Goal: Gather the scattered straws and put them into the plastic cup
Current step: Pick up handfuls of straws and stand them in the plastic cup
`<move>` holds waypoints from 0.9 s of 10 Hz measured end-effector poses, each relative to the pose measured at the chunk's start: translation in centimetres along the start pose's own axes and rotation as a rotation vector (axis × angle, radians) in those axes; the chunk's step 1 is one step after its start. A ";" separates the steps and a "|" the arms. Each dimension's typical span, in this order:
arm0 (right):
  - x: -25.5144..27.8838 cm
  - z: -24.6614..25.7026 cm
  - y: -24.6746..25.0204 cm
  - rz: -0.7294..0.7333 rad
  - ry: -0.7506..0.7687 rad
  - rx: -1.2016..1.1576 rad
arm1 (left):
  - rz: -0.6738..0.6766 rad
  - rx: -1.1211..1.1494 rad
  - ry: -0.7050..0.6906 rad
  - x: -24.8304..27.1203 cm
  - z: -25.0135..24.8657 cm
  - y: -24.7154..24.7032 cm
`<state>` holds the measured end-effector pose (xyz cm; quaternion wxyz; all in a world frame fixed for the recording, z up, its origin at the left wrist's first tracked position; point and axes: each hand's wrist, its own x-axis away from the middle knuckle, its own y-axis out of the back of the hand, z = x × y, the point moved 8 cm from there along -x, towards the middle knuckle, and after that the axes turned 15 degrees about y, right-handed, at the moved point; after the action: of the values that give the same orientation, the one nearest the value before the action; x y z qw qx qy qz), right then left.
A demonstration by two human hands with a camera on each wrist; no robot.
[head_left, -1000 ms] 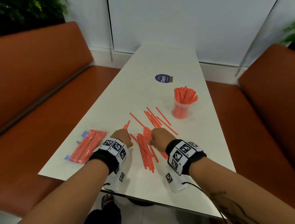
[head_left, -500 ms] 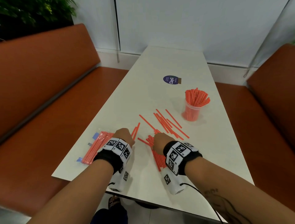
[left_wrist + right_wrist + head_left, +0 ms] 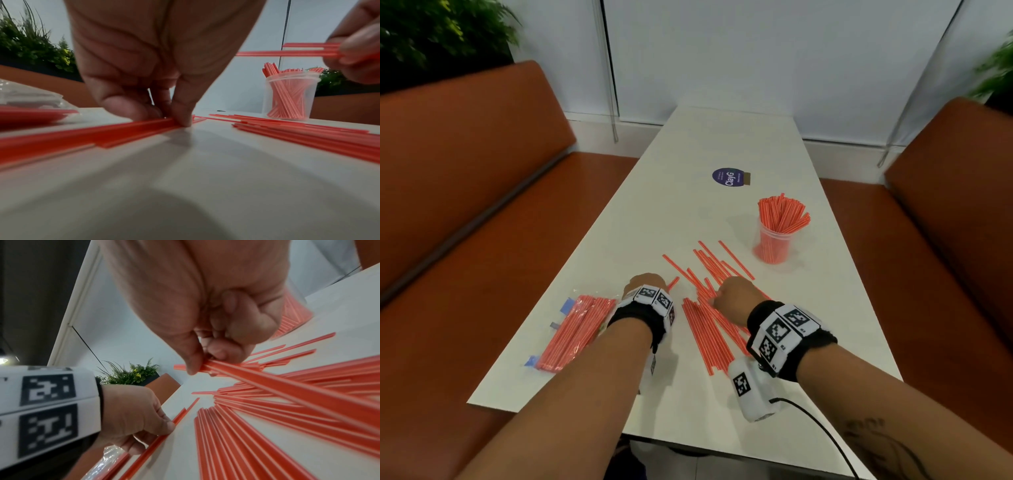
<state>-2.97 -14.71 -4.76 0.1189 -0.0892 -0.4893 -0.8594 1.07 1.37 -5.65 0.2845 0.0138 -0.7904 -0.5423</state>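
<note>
Several red straws [image 3: 709, 329] lie scattered on the white table [image 3: 688, 219], more of them fanned out farther back [image 3: 717, 262]. A clear plastic cup [image 3: 774, 245] stuffed with straws stands at the right, beyond both hands. My left hand [image 3: 645, 282] pinches a few straws [image 3: 127, 129] down against the table with thumb and fingertips [image 3: 183, 118]. My right hand [image 3: 734, 296] pinches a small bundle of straws [image 3: 257, 378] lifted off the table; the same bundle [image 3: 287, 52] shows in the left wrist view.
A clear bag of packed straws [image 3: 577, 332] lies at the table's left edge beside my left wrist. A round purple sticker [image 3: 727, 177] sits farther up the table. Orange bench seats [image 3: 465, 178] flank both sides. A cable [image 3: 822, 431] trails from the right wrist.
Both hands stayed over the straw pile. The right hand has raised a few straws off the table; the left has settled onto the straws at the pile's left. The head view shifted.
</note>
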 end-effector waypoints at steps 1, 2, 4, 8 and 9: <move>0.3 -0.5 0.0 -0.003 -0.018 -0.020 | 0.017 -0.104 0.013 -0.1 0.1 -0.4; 0.6 -0.7 0.2 0.003 -0.028 -0.033 | 0.047 -0.089 -0.003 1.2 -0.3 -0.4; 1.1 0.2 2.5 -0.015 0.035 -0.175 | 0.338 0.614 0.096 2.4 -1.5 -0.9; 1.5 3.5 3.9 -0.025 0.095 -0.536 | 0.853 1.194 -0.035 6.4 -4.8 -3.3; 1.3 2.0 5.4 -0.094 0.080 -0.512 | 0.798 1.131 0.025 4.9 -3.6 -3.3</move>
<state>-2.61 -15.82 0.98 0.0718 -0.0596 -0.2544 -0.9626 -2.32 -4.63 -5.45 0.4204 -0.1258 -0.8931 0.0995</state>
